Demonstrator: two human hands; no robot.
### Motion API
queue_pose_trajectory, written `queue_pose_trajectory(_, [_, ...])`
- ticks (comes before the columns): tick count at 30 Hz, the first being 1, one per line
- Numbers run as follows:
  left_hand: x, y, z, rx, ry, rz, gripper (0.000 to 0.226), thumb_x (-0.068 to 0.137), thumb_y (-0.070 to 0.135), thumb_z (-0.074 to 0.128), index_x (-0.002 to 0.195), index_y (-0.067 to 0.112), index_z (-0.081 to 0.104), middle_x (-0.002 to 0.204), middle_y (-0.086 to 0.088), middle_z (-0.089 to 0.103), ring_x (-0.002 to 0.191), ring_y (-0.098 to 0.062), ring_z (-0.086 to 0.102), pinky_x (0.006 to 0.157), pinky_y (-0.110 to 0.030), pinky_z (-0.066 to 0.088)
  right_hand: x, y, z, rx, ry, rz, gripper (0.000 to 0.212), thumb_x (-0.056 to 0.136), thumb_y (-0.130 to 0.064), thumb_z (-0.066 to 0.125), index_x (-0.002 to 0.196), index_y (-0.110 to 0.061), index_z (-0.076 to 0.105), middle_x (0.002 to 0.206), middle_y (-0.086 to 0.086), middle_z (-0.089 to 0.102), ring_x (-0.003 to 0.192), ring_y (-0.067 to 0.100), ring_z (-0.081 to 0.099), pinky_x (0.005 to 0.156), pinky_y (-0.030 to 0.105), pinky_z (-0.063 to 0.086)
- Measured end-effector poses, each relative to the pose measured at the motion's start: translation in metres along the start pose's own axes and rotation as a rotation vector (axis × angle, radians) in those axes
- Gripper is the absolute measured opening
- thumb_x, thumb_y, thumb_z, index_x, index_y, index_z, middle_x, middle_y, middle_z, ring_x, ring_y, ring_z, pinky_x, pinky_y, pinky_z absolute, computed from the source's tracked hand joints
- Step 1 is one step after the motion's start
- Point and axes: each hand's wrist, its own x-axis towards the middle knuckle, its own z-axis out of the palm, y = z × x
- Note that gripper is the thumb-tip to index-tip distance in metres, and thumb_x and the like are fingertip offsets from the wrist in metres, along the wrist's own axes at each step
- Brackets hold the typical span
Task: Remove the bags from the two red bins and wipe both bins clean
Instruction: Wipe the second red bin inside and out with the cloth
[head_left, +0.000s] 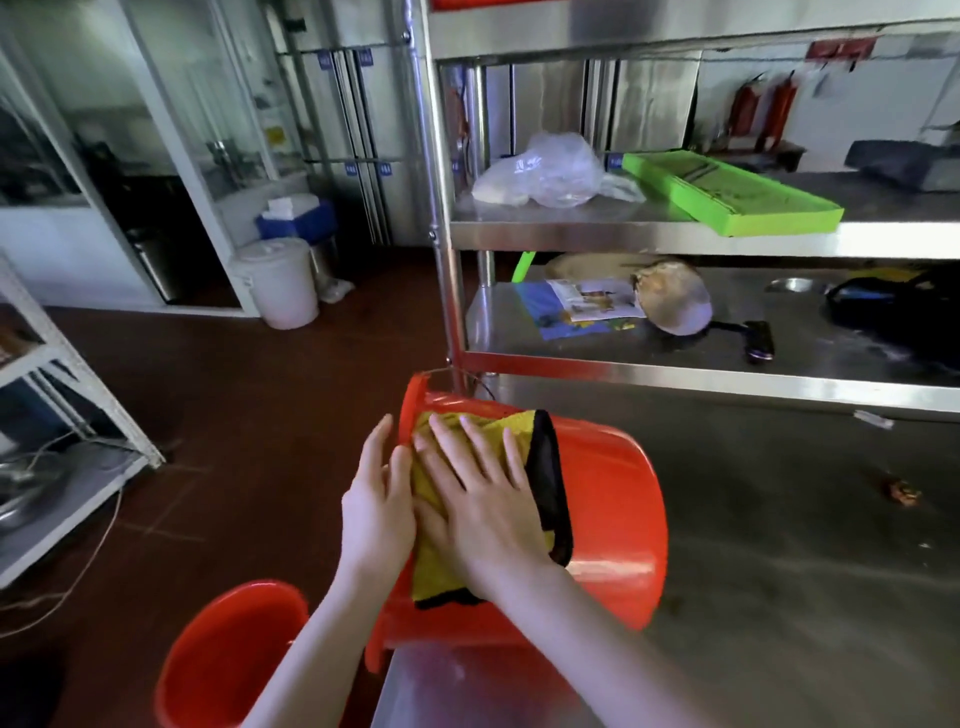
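Lower centre, the left hand (376, 512), fingers straight, braces the tipped red bin (615, 493) so the flat, ungripping right hand (488, 519) presses the yellow cloth (434, 577) against it.

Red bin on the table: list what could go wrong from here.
1. The red bin lies on its side at the table edge; it could roll off toward the second bin below.
2. The left hand at the rim and the right hand pressing the yellow cloth are flat; neither grips it.
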Motion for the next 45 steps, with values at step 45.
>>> queue_pose_trajectory(45, [-0.065,-0.023,0.007,0.01,-0.059,0.157,0.033,0.093,0.042,0.036,0.12,0.061,0.04,0.062,0.002,0.063,0.041,-0.007,0.049,0.04,-0.017,0.037,-0.015,0.037,-0.009,-0.034,-0.02,0.069,0.054,0.1,-0.049,0.029,0.149,-0.028,0.034,0.156,-0.008,0.032,0.144,0.018,0.027,0.116,0.05,0.02])
